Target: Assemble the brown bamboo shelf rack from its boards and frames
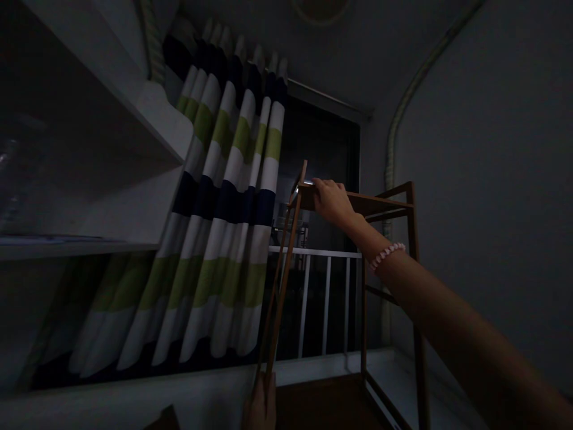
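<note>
A brown wooden shelf rack (286,269) stands in front of the window, its thin uprights framing a top board and a lower board. My right hand (332,202) reaches across from the right, fingers hooked over the front edge of the top board. A pale beaded bracelet (387,255) circles that wrist. Low in the view, my left hand (260,406) is wrapped around the rack's left upright; only part of it shows above the bottom edge. What lies on the top board, if anything, is hidden from this low angle.
White shelving (152,173) juts in on the left. Behind hangs a striped curtain (228,209) beside a dark window with a white railing (326,298). A grey wall (487,149) rises close on the right, with a wrapped pipe (390,149). Lighting is dim.
</note>
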Demonstrator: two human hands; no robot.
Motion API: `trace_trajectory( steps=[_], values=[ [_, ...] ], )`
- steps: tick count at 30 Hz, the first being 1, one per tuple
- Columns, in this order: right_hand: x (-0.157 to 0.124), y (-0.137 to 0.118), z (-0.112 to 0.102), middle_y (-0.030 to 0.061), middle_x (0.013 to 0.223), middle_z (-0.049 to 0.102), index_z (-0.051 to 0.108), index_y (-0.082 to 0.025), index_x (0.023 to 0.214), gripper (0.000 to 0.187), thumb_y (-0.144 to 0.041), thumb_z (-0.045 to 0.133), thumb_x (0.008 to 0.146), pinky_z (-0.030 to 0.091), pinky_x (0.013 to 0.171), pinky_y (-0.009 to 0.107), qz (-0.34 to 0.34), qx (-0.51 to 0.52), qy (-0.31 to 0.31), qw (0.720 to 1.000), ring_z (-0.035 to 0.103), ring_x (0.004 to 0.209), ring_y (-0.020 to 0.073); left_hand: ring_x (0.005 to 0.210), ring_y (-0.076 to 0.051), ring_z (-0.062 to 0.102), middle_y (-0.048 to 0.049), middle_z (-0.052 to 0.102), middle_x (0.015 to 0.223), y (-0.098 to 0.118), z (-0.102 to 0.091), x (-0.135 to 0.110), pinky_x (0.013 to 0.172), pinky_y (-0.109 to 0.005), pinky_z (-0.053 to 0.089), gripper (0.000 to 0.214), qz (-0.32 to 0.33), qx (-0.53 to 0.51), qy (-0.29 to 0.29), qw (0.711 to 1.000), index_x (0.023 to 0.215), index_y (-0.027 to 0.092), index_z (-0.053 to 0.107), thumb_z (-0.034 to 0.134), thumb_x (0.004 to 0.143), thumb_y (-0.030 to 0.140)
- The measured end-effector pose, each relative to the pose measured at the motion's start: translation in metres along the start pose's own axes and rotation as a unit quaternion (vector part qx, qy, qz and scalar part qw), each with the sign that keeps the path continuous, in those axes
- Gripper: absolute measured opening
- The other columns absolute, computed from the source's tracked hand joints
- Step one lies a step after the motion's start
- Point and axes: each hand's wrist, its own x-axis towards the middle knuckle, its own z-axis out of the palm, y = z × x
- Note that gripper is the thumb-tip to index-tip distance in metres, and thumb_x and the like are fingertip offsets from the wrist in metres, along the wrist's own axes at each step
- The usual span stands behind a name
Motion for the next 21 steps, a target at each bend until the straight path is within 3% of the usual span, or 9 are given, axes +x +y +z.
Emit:
trace_trajectory(
  steps=[6, 10, 13, 16, 21],
  values=[
    [-0.015, 0.013, -0.004, 0.0145, 0.119, 0.051, 0.035, -0.011, 0.128, 0.049, -0.015, 0.036, 0.079, 0.027, 0.091, 0.044, 0.018, 0.037, 0.063, 0.997, 0.042, 0.111, 0.0253, 0.093, -0.024, 0.061, -0.0154, 0.064, 0.101, 0.009, -0.002, 0.001, 0.079, -0.03, 0.049, 0.051, -0.032, -0.037, -0.004, 0.999, 0.099, 0.011, 0.057, 0.038, 0.077, 0.052],
    [-0.041, 0.027, -0.015, 0.0136, 0.118, 0.052, 0.027, -0.015, 0.133, 0.054, -0.017, 0.036, 0.079, 0.027, 0.089, 0.045, 0.041, 0.05, 0.08, 0.995, 0.043, 0.11, 0.0248, 0.086, -0.024, 0.063, -0.0121, 0.068, 0.087, 0.021, -0.006, 0.0, 0.073, -0.031, 0.051, 0.047, -0.002, -0.023, 0.005, 1.0, 0.094, 0.015, 0.059, 0.04, 0.075, 0.053],
    [-0.074, 0.038, -0.028, 0.0134, 0.12, 0.051, 0.019, -0.02, 0.136, 0.059, -0.016, 0.036, 0.079, 0.029, 0.087, 0.047, 0.08, 0.05, 0.097, 0.991, 0.044, 0.11, 0.0256, 0.077, -0.023, 0.065, -0.0105, 0.068, 0.08, 0.03, -0.009, -0.001, 0.062, -0.03, 0.051, 0.043, 0.018, -0.013, 0.016, 1.0, 0.087, 0.016, 0.059, 0.041, 0.075, 0.053],
    [-0.114, 0.058, -0.036, 0.0147, 0.123, 0.048, 0.017, -0.023, 0.136, 0.061, -0.019, 0.037, 0.079, 0.032, 0.085, 0.048, 0.161, 0.045, 0.126, 0.978, 0.044, 0.112, 0.0273, 0.072, -0.023, 0.065, -0.0088, 0.067, 0.074, 0.035, -0.012, 0.0, 0.055, -0.028, 0.049, 0.04, 0.013, -0.014, 0.017, 1.0, 0.084, 0.017, 0.059, 0.041, 0.074, 0.052],
    [-0.201, 0.108, -0.019, 0.0163, 0.121, 0.048, 0.023, -0.021, 0.133, 0.059, -0.03, 0.041, 0.078, 0.038, 0.086, 0.047, 0.299, 0.071, 0.181, 0.934, 0.046, 0.111, 0.026, 0.063, -0.022, 0.064, -0.0067, 0.065, 0.064, 0.037, -0.014, 0.002, 0.053, -0.027, 0.048, 0.04, -0.003, -0.004, 0.011, 1.0, 0.078, 0.019, 0.056, 0.043, 0.069, 0.056]
  ],
)
